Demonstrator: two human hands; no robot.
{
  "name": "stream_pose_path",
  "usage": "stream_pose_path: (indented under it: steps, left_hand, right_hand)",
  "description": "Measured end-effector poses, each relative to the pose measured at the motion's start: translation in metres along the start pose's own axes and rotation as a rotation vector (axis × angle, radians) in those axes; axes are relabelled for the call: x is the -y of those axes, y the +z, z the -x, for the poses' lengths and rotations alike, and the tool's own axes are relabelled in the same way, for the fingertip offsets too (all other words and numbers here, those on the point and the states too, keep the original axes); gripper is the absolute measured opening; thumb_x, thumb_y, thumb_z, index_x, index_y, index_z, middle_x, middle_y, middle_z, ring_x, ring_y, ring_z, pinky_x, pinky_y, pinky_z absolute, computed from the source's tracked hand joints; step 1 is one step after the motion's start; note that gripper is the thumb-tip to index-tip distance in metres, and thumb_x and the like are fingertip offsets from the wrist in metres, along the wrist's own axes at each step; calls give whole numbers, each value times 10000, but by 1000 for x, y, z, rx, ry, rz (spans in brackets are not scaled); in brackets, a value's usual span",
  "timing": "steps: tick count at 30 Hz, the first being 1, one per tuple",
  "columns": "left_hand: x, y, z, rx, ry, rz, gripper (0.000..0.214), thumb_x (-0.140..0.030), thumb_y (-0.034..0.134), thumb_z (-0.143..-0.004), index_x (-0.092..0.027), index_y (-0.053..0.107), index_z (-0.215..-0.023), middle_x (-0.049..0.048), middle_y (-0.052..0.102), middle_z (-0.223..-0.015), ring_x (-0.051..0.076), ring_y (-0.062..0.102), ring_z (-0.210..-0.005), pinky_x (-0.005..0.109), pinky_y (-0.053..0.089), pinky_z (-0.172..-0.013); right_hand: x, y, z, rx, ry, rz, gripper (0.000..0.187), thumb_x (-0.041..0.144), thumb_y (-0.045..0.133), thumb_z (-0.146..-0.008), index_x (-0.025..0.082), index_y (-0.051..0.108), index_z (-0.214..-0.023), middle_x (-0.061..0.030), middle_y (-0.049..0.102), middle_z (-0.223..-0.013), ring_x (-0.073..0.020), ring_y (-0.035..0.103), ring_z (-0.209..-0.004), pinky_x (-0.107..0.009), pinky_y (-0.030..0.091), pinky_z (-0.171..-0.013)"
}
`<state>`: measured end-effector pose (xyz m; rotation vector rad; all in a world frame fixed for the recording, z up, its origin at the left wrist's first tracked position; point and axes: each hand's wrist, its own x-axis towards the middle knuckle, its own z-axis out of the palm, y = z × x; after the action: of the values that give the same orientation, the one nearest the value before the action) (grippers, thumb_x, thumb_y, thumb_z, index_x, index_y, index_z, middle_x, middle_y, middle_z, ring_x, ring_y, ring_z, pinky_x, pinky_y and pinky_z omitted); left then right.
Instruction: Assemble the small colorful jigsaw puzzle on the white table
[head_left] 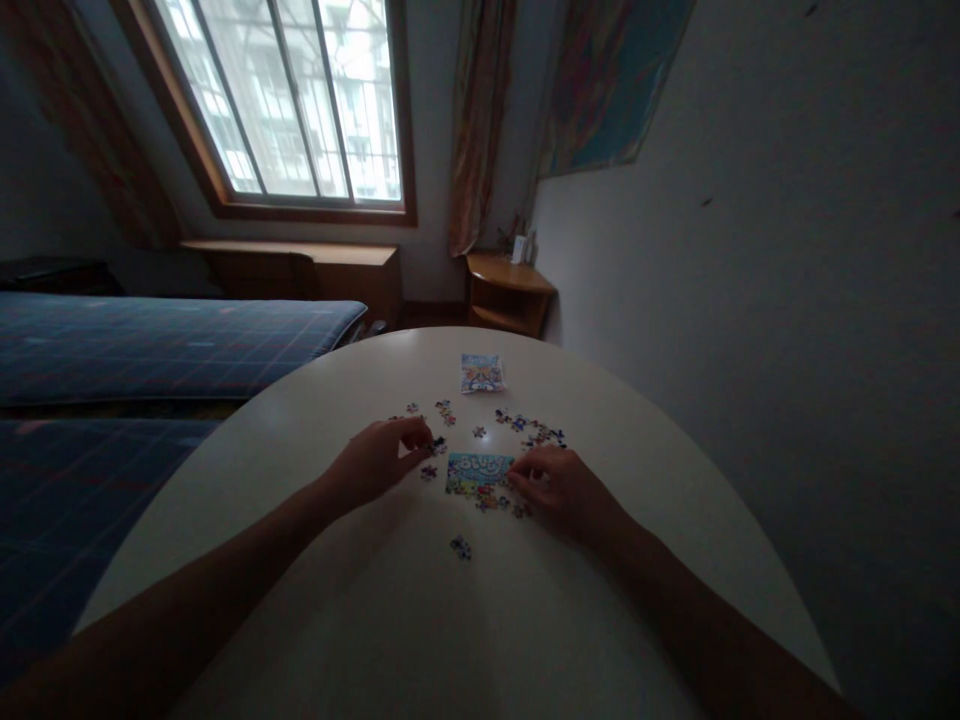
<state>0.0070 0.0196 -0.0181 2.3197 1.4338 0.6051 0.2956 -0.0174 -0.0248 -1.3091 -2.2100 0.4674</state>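
A partly joined jigsaw puzzle, blue-green on top with a colourful ragged lower edge, lies flat on the white round table. My left hand is left of it, thumb and fingers closed in a pinch at a dark jigsaw piece. At the puzzle's right edge, my right hand has its fingertips pinched together; whatever is between them is hidden. One loose piece rests just below the left fingertips. Nearer to me lies a small cluster of pieces.
Several loose pieces spread beyond my right hand, and more pieces lie beyond the left. A printed packet is toward the far table edge. A bed stands at left, a wall at right, a corner shelf behind.
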Motion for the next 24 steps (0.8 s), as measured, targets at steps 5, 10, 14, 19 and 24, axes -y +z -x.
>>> stream_pose_path:
  steps: [5, 10, 14, 19, 24]
  left_hand:
    - [-27, 20, 21, -71, -142, 335, 164, -350, 650, -813, -199, 709, -792, 22, 738, -765, 157, 628, -650, 277, 496, -661]
    - [-30, 30, 29, -49, -133, 365, 142, -335, 666, -781, -201, 706, -760, 9, 717, -710, 157, 620, -650, 268, 486, -636]
    - [-30, 34, 33, -76, -177, 303, 112, -300, 679, -777, -218, 713, -845, -1, 719, -740, 157, 623, -665, 260, 461, -616]
    - [-36, 37, 36, 2, -203, 173, 98, -324, 684, -804, -232, 714, -787, -4, 721, -745, 173, 640, -675, 275, 445, -618]
    - [-37, 42, 38, -33, -171, -10, 125, -359, 689, -819, -237, 717, -810, 23, 712, -769, 208, 645, -725, 303, 449, -631]
  right_hand:
    - [12, 9, 3, 3, -36, 7, 103, 223, 655, -893, 214, 733, -826, -17, 722, -807, -159, 641, -776, -314, 440, -781]
    - [25, 20, 9, 3, -148, 55, 92, 223, 668, -880, 236, 721, -954, -48, 722, -974, -208, 637, -951, -379, 432, -883]
    - [30, 24, 11, 33, -234, 81, 245, 230, 671, -870, 248, 674, -1114, -64, 697, -1123, -227, 594, -1075, -408, 406, -963]
    - [32, 26, 12, 89, -265, 124, 337, 268, 670, -871, 243, 634, -1205, -61, 678, -1202, -242, 559, -1150, -422, 376, -1008]
    - [32, 25, 14, 136, -286, 133, 348, 316, 639, -907, 250, 625, -1249, -61, 664, -1242, -251, 540, -1180, -433, 364, -1021]
